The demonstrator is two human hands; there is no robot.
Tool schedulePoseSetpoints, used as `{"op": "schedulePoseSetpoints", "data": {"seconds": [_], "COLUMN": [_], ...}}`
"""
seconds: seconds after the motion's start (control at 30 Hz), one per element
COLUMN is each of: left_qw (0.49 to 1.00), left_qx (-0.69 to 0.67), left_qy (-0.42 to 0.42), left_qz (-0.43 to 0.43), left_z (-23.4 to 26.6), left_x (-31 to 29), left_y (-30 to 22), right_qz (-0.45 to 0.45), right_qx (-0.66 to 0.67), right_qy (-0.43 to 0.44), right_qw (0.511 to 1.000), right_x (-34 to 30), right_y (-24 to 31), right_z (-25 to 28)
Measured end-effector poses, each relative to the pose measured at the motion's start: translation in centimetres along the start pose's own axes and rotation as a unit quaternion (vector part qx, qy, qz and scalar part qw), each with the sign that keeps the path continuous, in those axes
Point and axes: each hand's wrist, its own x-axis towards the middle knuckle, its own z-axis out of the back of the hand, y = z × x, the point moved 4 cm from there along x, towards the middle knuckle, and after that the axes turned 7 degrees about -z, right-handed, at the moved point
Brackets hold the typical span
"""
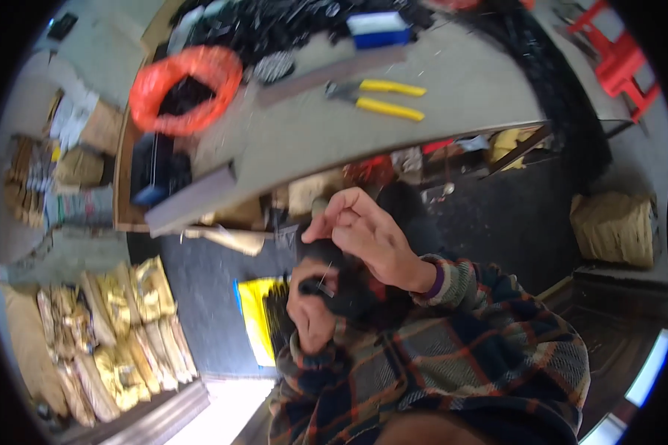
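My left hand [309, 315] is closed around a black, soft-looking thing [334, 295], held low in front of my chest. A thin pale line, maybe a wire or thread, crosses it near the fingers. Just above and to the right is my right hand [375, 241], its fingers curled in and pressed together in a pinch. Its fingertips come close to the upper end of the dark stuff between my hands. Blur and dark shades hide the exact kind of this thing, and whatever the right fingers pinch does not show.
Yellow-handled pliers [360, 93] lie on the grey table [467, 96], beside a flat bar [334, 74]. An orange-red plastic bag [145, 93] holds black pieces; more black pieces [274, 26] are heaped behind, with a blue-and-white box [381, 31]. Brown paper packages [111, 319] stand at left.
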Motion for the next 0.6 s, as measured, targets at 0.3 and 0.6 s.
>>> {"op": "schedulePoseSetpoints", "data": {"seconds": [0.3, 0.6], "left_qw": [0.98, 0.988], "left_qx": [-0.096, -0.12], "left_qy": [0.145, 0.064], "left_qz": [-0.093, -0.078], "left_z": [-2.5, -2.1], "left_x": [0.1, 1.2], "left_y": [-0.4, 0.0], "right_qz": [0.122, 0.234], "right_qx": [-0.142, -0.844], "right_qy": [-0.314, -0.22], "right_qw": [0.931, 0.431], "right_x": [7.1, 9.6], "right_y": [8.0, 9.0], "right_z": [14.8, 14.7]}}
